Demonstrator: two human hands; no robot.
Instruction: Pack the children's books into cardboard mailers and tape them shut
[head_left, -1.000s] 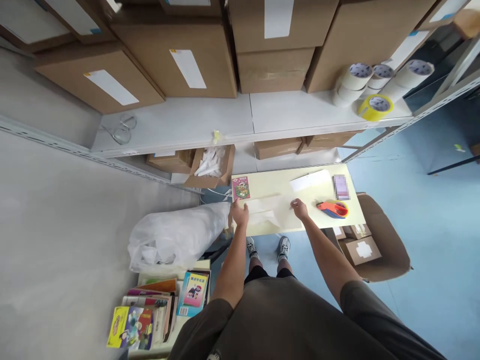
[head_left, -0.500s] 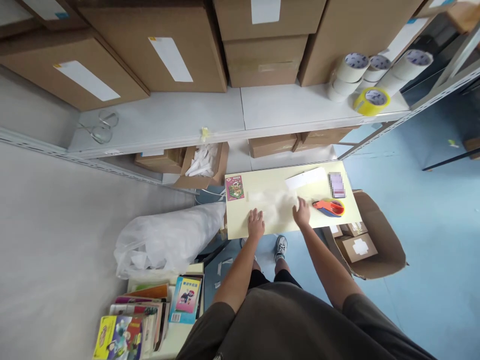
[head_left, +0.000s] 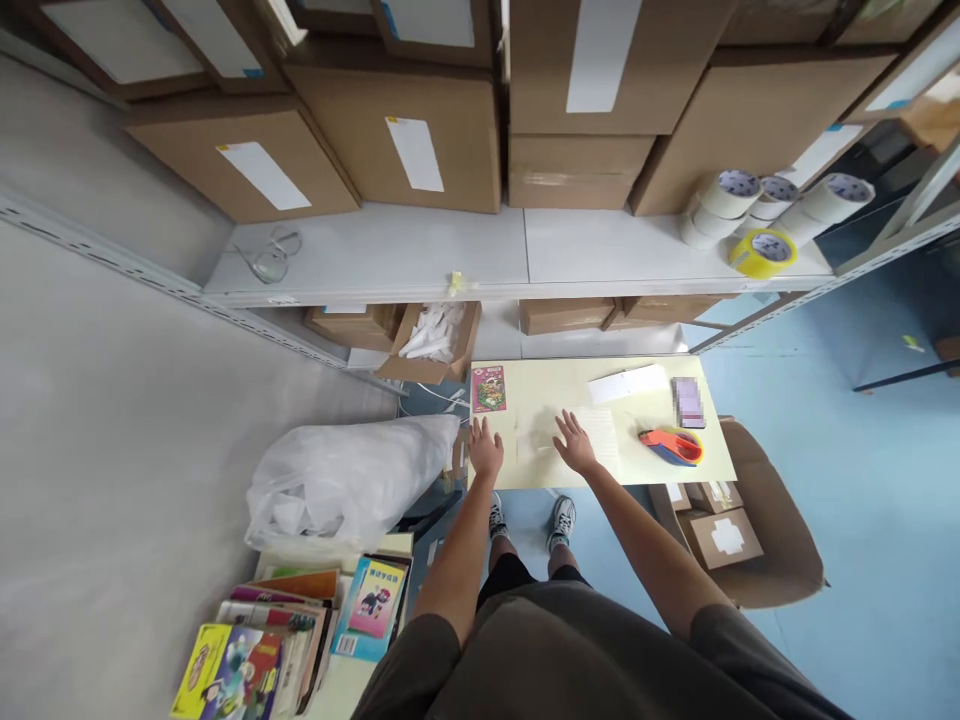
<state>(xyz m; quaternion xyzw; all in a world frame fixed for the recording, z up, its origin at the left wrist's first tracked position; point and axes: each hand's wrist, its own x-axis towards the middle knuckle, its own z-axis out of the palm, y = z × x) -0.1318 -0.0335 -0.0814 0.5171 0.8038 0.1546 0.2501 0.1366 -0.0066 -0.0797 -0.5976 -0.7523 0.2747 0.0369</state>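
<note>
My left hand [head_left: 486, 450] is open over the left edge of the small cream table [head_left: 540, 372], its fingers spread just below a pink illustrated booklet [head_left: 489, 388]. My right hand [head_left: 575, 443] is open too, fingers apart, at a pale, translucent sheet [head_left: 604, 435] on the tabletop. What the sheet is made of cannot be made out; whether the hand presses on it is unclear. To its right lies an orange and blue tape dispenser [head_left: 673, 446] with yellow tape. Behind that are a white paper strip [head_left: 628, 383] and a blurred-out lilac rectangle [head_left: 688, 402].
Shelves with cardboard boxes [head_left: 420, 90] and tape rolls [head_left: 763, 253] stand beyond the table. A stuffed white plastic bag [head_left: 352, 480] and stacked books [head_left: 371, 605] are at left. An open carton [head_left: 772, 520] with small boxes sits on the floor at right.
My left hand has moved left, from the tabletop's middle-left to its left edge. My right hand has shifted left across the translucent sheet. The camera view has tilted up slightly.
</note>
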